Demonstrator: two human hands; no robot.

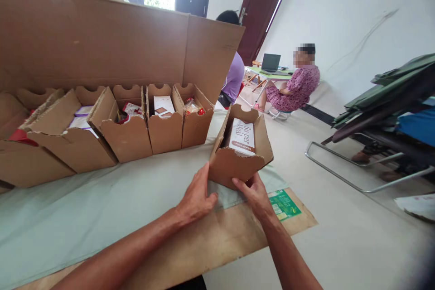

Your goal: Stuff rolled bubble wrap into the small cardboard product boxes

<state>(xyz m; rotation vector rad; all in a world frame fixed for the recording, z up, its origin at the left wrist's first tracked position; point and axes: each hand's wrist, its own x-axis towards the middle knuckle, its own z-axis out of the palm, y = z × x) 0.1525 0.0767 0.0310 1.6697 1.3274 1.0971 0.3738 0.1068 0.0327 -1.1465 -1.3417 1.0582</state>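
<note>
Both our hands are on an open-topped cardboard bin at the right end of a pale green cloth, apart from a row of similar bins to its left. Left hand: fingers against the near left corner, thumb standing free; how firmly it presses, we cannot tell. Right hand: clamped on the lower front, thumb on the face, fingers tucked beneath. We cannot tell whether the base rests or is raised. Behind the row, a tall cardboard panel blocks our view of the room and partly hides a person in purple. Farther off, a person in pink patterned clothes sits by a laptop; at right, a folding recliner on bent metal tubing, green fabric heaped over it. Materials: the bins are plain brown, corrugated edges showing, rims notched with scooped cut-outs. Ours holds a smooth white carton lettered "Su-per Meal". In the row we note a white carton with brown squares and a shiny clear-and-red packet. The cloth lies creased over a tan board.
</note>
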